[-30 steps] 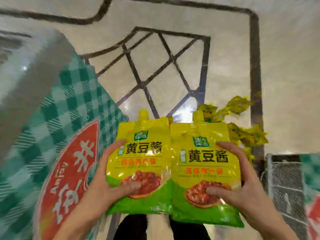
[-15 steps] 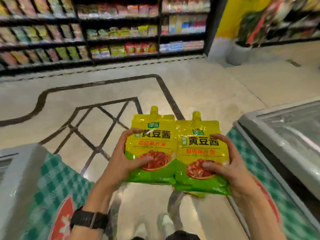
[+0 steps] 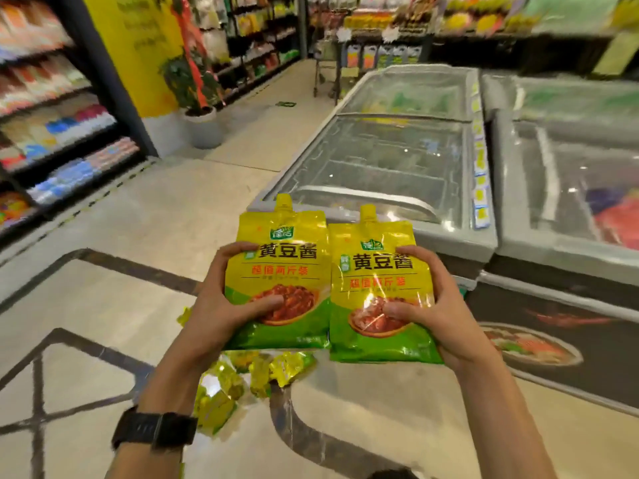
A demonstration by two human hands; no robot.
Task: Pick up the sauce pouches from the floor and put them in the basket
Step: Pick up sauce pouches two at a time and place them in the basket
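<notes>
In front of the chest freezer (image 3: 380,160), crinkly yellow loose pouches (image 3: 238,378) lie heaped on the glossy floor (image 3: 138,219). Higher, toward the freezer, the left hand (image 3: 214,305) grips the left pouch (image 3: 280,267) and the right hand (image 3: 446,319) the right pouch (image 3: 377,281), fingers (image 3: 238,248) curled round the outer edges, thumbs pressing the fronts. No basket shows, so hold firmly while finding it; both packs are flat, slick, spouted foil.

Supermarket aisle: glossy beige stone floor (image 3: 114,305) with dark inlaid bands | near edge, centre: crumpled yellow foil sauce pouches (image 3: 238,378) lie heaped | right side: glass-topped grey chest freezers (image 3: 380,160) stand | far left: grey round planter pot (image 3: 204,131)
</notes>
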